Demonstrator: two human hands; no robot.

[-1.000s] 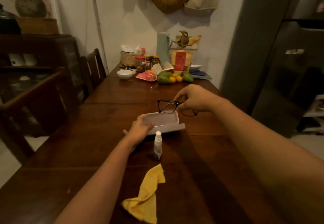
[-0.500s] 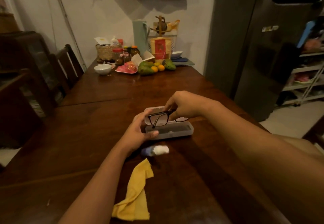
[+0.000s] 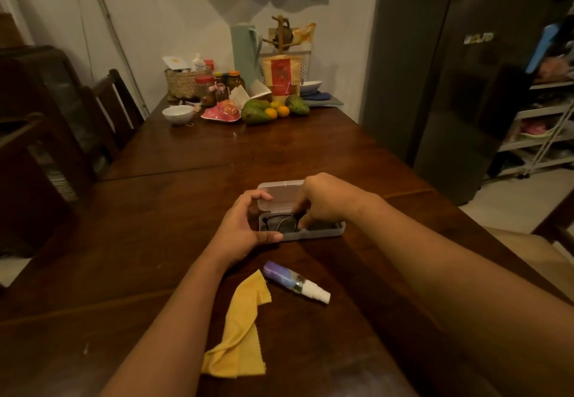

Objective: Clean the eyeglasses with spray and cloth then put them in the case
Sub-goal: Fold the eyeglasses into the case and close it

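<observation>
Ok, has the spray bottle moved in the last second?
Yes. The spray bottle stood upright just beyond the yellow cloth; now it has tipped over and lies on its side by the cloth's far corner, nozzle pointing right.

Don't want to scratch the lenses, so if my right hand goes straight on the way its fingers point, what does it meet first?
The right hand would meet the eyeglasses, at its fingertips in the open case; behind them, probably the case floor.

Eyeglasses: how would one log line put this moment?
left hand: grips case | right hand: holds eyeglasses in it | lid: open
</observation>
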